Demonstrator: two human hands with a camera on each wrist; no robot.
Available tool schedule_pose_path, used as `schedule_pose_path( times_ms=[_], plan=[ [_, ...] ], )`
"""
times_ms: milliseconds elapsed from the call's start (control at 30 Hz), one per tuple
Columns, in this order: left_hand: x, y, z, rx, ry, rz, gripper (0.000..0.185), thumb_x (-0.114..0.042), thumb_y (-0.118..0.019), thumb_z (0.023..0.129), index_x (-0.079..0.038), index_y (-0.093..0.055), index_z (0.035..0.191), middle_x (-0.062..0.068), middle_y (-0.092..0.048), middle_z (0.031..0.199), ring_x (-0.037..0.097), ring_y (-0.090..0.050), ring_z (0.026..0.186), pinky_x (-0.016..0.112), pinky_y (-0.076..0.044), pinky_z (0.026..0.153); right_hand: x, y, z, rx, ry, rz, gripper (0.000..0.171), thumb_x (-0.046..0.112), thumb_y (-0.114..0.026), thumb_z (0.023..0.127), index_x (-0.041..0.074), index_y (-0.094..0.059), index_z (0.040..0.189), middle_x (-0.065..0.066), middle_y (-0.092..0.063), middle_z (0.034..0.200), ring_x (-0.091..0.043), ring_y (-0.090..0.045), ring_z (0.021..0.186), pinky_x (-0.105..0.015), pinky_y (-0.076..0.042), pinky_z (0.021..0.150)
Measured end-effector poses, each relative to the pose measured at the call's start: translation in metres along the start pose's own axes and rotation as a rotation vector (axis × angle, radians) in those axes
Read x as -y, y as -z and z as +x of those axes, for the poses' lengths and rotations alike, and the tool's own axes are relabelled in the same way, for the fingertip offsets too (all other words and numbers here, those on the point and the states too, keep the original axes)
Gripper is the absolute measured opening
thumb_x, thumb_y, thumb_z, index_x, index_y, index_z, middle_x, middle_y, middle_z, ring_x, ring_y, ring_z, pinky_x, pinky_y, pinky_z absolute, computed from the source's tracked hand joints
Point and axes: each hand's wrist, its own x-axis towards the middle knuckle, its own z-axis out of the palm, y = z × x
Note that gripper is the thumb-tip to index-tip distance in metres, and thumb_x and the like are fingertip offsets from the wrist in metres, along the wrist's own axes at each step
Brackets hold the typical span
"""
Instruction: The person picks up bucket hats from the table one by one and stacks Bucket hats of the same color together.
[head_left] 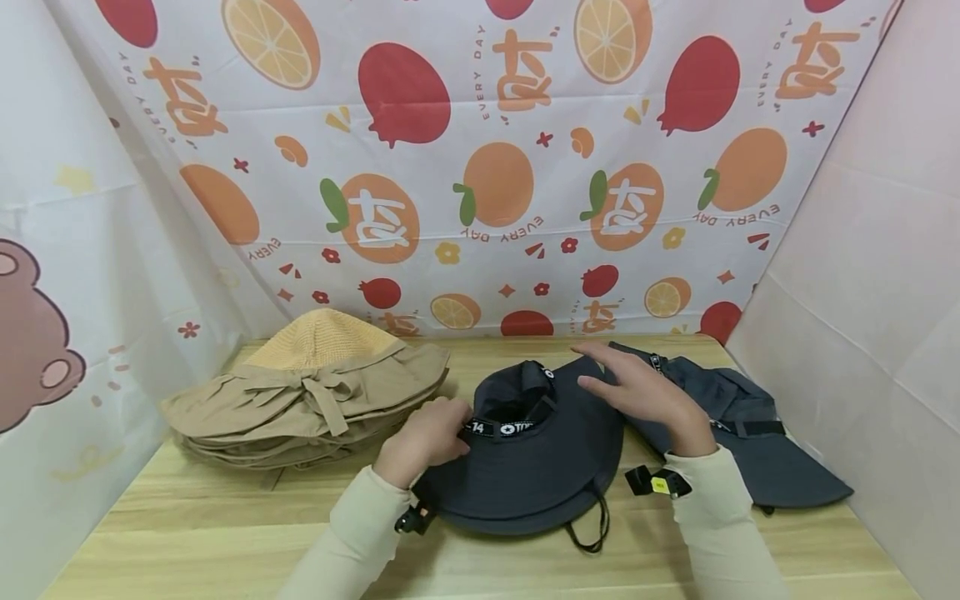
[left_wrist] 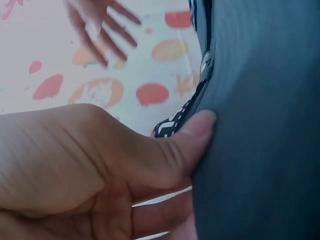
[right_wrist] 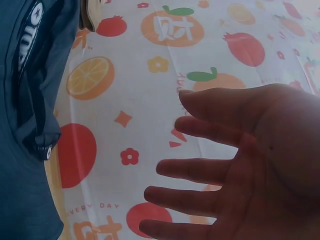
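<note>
A dark navy wide-brimmed hat (head_left: 525,475) with a printed black-and-white band (head_left: 504,429) lies on the wooden table (head_left: 225,525). My left hand (head_left: 457,429) pinches its left side at the band: in the left wrist view the thumb (left_wrist: 197,127) presses the navy fabric (left_wrist: 260,150) with the fingers underneath. My right hand (head_left: 588,367) hovers over the hat's right side, fingers straight and spread. The right wrist view shows that open palm (right_wrist: 165,165) beside the hat (right_wrist: 25,165). I cannot tell if it touches the hat.
A second dark hat (head_left: 757,442) lies at the right, near the pale side wall. A stack of beige hats (head_left: 315,396) with a bow sits at the left. A fruit-print cloth (head_left: 480,167) hangs behind the table. A cord loop (head_left: 592,533) trails from the navy hat's front.
</note>
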Motion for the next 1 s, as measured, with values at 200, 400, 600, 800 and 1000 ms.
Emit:
schedule_pose_path(
  times_ms=[200,400,600,800,1000],
  plan=[
    [0.018,0.008,-0.001,0.037,0.065,0.052,0.027,0.008,-0.078,0.081,-0.01,-0.06,0.069,0.0,-0.048,0.066,0.02,-0.045,0.067,0.036,-0.034,0.063,-0.005,-0.007,0.003,0.032,0.014,-0.01,0.05,0.022,-0.058,0.106,0.005,-0.048,0.152,-0.02,-0.052,0.154,-0.043,-0.05,0.141,-0.061,-0.043,0.112],
    [0.023,0.01,-0.002,0.058,0.082,0.068,0.04,0.014,-0.072,0.083,-0.013,-0.047,0.066,0.0,-0.037,0.068,0.02,-0.038,0.068,0.038,-0.031,0.065,-0.015,-0.018,0.011,0.081,0.005,-0.024,0.047,0.021,-0.059,0.106,0.004,-0.052,0.149,-0.02,-0.056,0.15,-0.044,-0.055,0.136,-0.059,-0.046,0.109],
    [0.022,0.009,-0.004,0.067,0.097,0.094,0.031,0.016,-0.071,0.083,-0.013,-0.065,0.072,0.0,-0.045,0.07,0.02,-0.041,0.069,0.037,-0.034,0.065,-0.027,-0.04,0.023,0.149,-0.054,-0.087,0.044,0.014,-0.063,0.103,0.002,-0.056,0.144,-0.021,-0.06,0.145,-0.044,-0.057,0.132,-0.058,-0.048,0.107],
    [0.023,0.005,-0.002,0.076,0.126,0.108,0.031,0.016,-0.07,0.085,-0.014,-0.071,0.077,0.001,-0.053,0.07,0.02,-0.041,0.068,0.038,-0.033,0.065,-0.038,-0.063,0.03,0.198,-0.123,-0.157,0.043,0.008,-0.067,0.099,0.001,-0.059,0.141,-0.021,-0.061,0.142,-0.04,-0.057,0.133,-0.056,-0.047,0.11],
    [0.022,-0.001,-0.001,0.004,0.116,0.121,0.044,0.012,-0.073,0.085,-0.014,-0.045,0.064,0.002,-0.045,0.067,0.02,-0.041,0.066,0.04,-0.033,0.065,-0.038,-0.07,0.031,0.26,-0.187,-0.243,0.047,0.013,-0.072,0.097,0.005,-0.059,0.141,-0.02,-0.06,0.142,-0.039,-0.055,0.133,-0.056,-0.046,0.11]
  ],
)
